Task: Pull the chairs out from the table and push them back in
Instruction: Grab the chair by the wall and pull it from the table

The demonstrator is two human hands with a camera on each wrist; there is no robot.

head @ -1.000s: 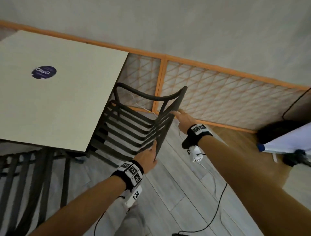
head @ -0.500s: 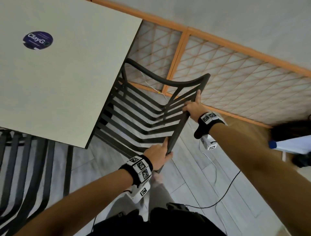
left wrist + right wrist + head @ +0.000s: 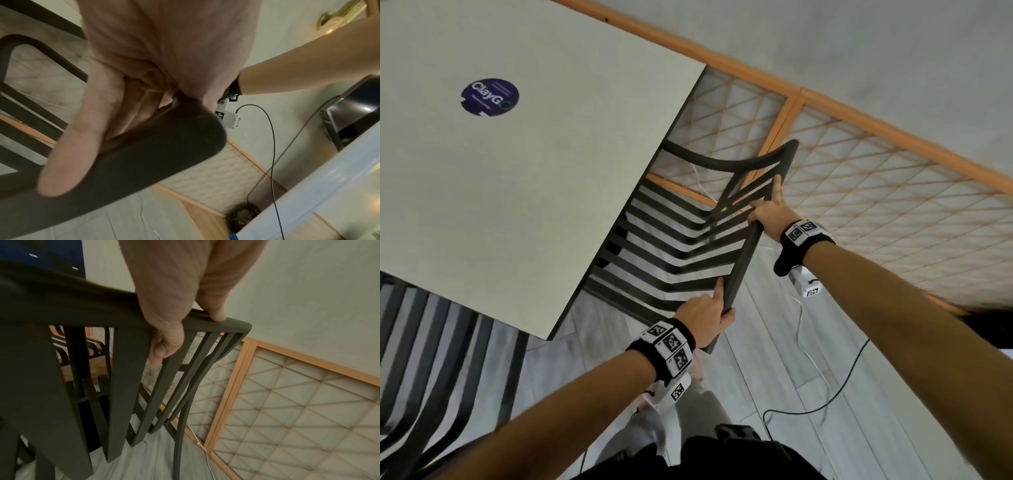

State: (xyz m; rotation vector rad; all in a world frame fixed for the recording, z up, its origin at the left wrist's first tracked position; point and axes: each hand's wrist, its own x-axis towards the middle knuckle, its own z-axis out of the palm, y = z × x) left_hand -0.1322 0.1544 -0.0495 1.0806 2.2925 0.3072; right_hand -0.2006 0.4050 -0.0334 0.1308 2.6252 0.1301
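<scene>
The top rail of the dark slatted chair point(image 3: 743, 263) was gripped by the left hand point(image 3: 703, 317) at 6 o'clock and the right hand point(image 3: 768, 212) at 1 o'clock. Its seat was tucked partly under the pale table point(image 3: 524, 164).

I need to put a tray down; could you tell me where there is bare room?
The beige tabletop is bare around its round purple sticker. It is crowded at its right edge, where both hands hold the dark slatted chair.

Both arms reach forward, each wrist wearing a black band. The left hand point(image 3: 703, 317) curls around a dark bar, thumb extended along it. The right hand point(image 3: 768, 214) grips farther ahead.
</scene>
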